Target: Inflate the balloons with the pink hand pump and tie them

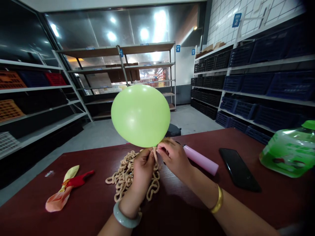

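Observation:
A blown-up light green balloon (pixel 140 115) stands above my hands, its neck pointing down between them. Beige rope (pixel 124 175) lies in a loose heap on the table, and one strand of it rises to the balloon's neck. My left hand (pixel 144 165) pinches this strand just under the neck, thumb against fingers. From the other side, my right hand (pixel 173 154) is closed at the same spot, fingertips on the rope by the neck. Whether the strand is knotted there is hidden by my fingers.
Uninflated balloons (pixel 65 186) in yellow, red and orange lie at the table's left. Right of my hands are a pink cylinder (pixel 200 159), a black phone (pixel 238 168) and a green liquid jug (pixel 289 150). Shelves with crates (pixel 261 82) stand beyond the dark red table (pixel 98 216).

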The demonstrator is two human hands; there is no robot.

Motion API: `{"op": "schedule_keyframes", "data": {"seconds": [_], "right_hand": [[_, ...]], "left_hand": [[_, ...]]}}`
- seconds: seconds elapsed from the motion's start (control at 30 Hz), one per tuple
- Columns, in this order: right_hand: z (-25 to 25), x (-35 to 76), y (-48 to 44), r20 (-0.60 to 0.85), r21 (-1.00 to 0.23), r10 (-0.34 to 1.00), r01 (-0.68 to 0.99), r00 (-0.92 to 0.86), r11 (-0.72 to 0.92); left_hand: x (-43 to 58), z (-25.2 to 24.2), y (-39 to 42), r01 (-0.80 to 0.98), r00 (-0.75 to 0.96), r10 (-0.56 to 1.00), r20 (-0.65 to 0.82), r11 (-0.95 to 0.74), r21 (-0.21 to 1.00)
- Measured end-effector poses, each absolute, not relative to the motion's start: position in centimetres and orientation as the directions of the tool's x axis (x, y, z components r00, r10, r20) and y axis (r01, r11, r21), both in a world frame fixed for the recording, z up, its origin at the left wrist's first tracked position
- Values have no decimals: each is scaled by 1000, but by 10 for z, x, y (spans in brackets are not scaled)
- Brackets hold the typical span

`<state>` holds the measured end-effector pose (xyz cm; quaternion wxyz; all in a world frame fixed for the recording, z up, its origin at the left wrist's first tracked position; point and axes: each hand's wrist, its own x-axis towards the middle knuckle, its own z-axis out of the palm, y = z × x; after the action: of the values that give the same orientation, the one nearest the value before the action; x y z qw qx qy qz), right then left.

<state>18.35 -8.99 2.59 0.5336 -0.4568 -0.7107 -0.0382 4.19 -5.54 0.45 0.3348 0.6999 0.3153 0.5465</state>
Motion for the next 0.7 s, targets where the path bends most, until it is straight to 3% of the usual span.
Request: {"op": "schedule_keyframes", "data": {"seconds": [0.27, 0.5, 0.7], "right_hand": [[27, 180, -93, 832, -331, 547, 711, -90, 621], [26, 185, -92, 793, -521, 609, 555, 32, 649], [35, 187, -96, 759, -553, 651, 551, 22, 625]], "left_hand": [[48, -4, -55, -187, 224, 916, 334, -296, 937], [53, 3, -62, -320, 267, 925, 270, -179, 930], [51, 3, -61, -269, 203, 923, 326, -267, 925]]}}
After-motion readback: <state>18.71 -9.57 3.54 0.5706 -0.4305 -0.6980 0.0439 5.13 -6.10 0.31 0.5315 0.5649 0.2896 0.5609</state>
